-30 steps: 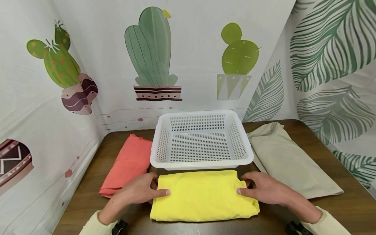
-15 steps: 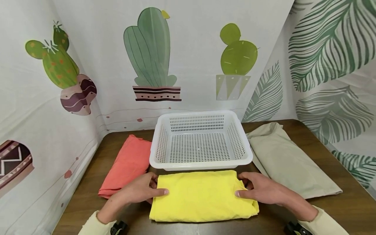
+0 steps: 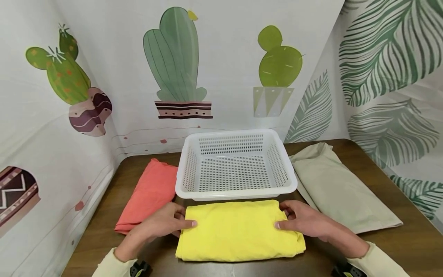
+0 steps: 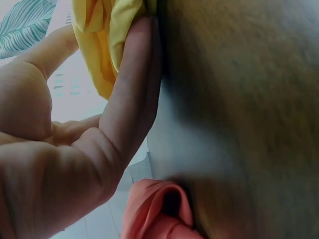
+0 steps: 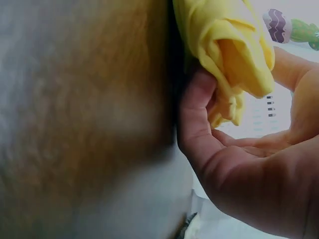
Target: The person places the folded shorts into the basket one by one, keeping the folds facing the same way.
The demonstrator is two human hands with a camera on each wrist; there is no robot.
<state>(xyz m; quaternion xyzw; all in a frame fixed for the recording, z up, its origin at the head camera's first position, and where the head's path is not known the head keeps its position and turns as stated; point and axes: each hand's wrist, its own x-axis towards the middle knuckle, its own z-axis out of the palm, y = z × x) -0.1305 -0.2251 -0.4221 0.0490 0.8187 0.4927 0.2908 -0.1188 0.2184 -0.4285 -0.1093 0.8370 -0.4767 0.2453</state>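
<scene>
Yellow cloth [image 3: 238,230] folded flat on table [image 3: 408,238], just before basket [image 3: 236,166]. Left hand [image 3: 160,225], right hand [image 3: 304,221] pinching opposite ends, thumbs on top, fingers slid beneath, keeping fold intact.

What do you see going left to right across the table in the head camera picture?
Orange cloth → left hand → yellow cloth → right hand → beige cloth.

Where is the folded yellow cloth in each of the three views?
Head: yellow cloth lies low in the centre, before the white basket.
Left wrist: top edge, left of centre.
Right wrist: top, right of centre.
Shared landmark: the brown table.
</scene>
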